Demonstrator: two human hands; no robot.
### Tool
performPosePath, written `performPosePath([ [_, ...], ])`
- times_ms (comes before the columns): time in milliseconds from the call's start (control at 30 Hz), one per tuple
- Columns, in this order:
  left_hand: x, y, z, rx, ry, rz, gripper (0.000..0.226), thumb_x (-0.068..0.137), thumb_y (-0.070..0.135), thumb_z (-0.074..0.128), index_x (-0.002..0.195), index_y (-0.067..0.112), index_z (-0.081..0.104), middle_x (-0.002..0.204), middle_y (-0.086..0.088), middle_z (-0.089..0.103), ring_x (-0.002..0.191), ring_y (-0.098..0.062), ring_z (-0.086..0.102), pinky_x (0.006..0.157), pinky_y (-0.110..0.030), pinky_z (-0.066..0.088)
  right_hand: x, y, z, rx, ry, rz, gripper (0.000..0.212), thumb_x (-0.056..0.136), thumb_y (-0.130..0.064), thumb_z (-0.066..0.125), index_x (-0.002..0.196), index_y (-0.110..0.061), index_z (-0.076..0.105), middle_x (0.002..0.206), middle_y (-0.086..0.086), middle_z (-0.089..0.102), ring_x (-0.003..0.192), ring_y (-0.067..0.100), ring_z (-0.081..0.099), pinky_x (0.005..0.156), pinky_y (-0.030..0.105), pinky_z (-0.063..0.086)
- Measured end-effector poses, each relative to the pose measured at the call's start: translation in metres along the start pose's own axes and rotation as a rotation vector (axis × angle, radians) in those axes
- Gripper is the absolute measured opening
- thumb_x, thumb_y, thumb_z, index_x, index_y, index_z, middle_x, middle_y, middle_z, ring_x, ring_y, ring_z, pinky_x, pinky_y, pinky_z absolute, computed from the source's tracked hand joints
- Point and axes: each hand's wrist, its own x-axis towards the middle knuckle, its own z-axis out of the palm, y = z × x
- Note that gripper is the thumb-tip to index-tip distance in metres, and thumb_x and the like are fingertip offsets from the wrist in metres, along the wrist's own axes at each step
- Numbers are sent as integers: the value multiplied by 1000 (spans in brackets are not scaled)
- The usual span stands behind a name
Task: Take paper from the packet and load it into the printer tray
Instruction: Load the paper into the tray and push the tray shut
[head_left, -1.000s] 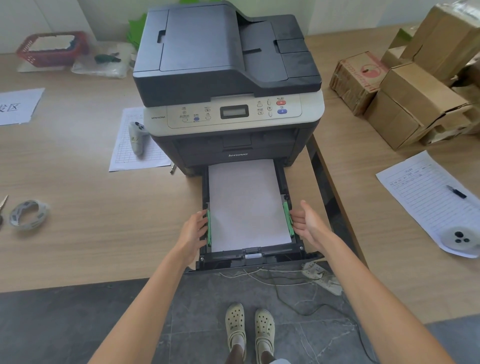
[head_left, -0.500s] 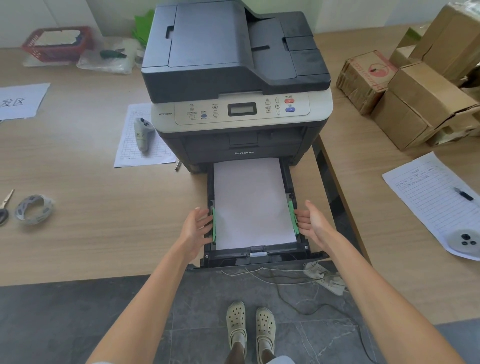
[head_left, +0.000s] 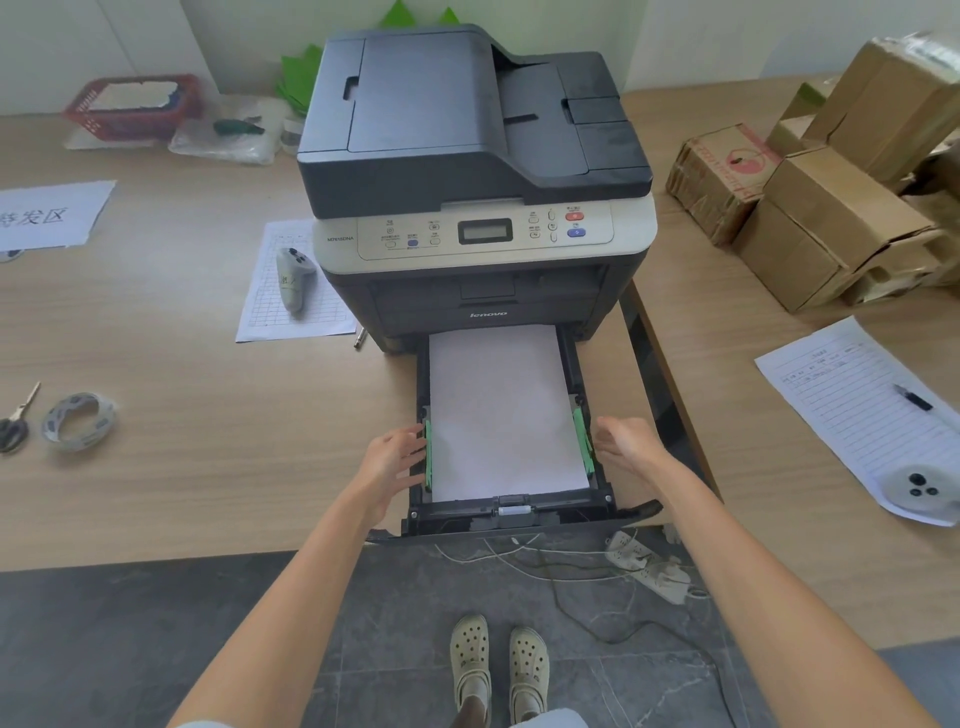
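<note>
Paper (head_left: 506, 410) lies flat in the pulled-out tray (head_left: 511, 512) of the printer (head_left: 475, 171); left hand (head_left: 392, 460) touches its side, right hand (head_left: 628, 441) just beside, both grips released

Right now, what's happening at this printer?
A person stands facing the printer with its paper tray pulled out. A white stack of paper already lies flat between the green side guides. The left hand rests against the tray's left edge; the right hand is open beside the right edge. Neither holds anything. The tray is not yet pushed in.
</note>
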Motion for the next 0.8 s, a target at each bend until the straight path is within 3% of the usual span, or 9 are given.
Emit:
performPosePath([
  [133,-6,3,-21,49,26,68,38,96,9,36,132,9,49,134,-16,55,119,-31,55,100,-42,46,-9,1,-32,-64,89,-45,36,91,-18,54,123,-1,54,125,20,59,112,30,59,98,36,46],
  [200,-11,2,-36,56,56,92,36,97,7,35,129,8,51,131,-16,56,118,-33,55,99,-41,46,-18,6,-46,-74,107,-35,34,93,-13,50,125,-1,54,126,21,58,114,32,57,95,36,45],
  [333,-20,-18,-67,53,191,99,36,96,3,34,126,5,55,129,-18,57,118,-36,55,101,-42,44,-41,34,-61,-88,118,25,33,97,-1,35,124,0,55,133,22,52,123,36,50,103,42,41],
  [467,-35,-62,-77,40,239,50,37,98,6,29,124,7,56,126,-16,59,120,-34,53,106,-40,40,-60,71,-54,-43,83,29,39,93,10,35,125,-2,55,133,20,52,117,31,54,96,39,47],
  [667,-56,-110,-46,-494,295,47,37,96,3,31,127,1,50,135,-17,51,116,-32,53,109,-38,37,-70,100,-25,321,137,41,56,87,20,38,136,-7,43,137,15,48,121,30,52,99,38,46],
  [800,-61,-107,-33,-623,340,63,45,90,-8,28,131,-3,46,140,-17,46,122,-30,49,110,-35,35,-74,98,-12,379,186,29,51,89,15,42,135,-8,45,135,15,51,120,31,53,98,39,46],
])
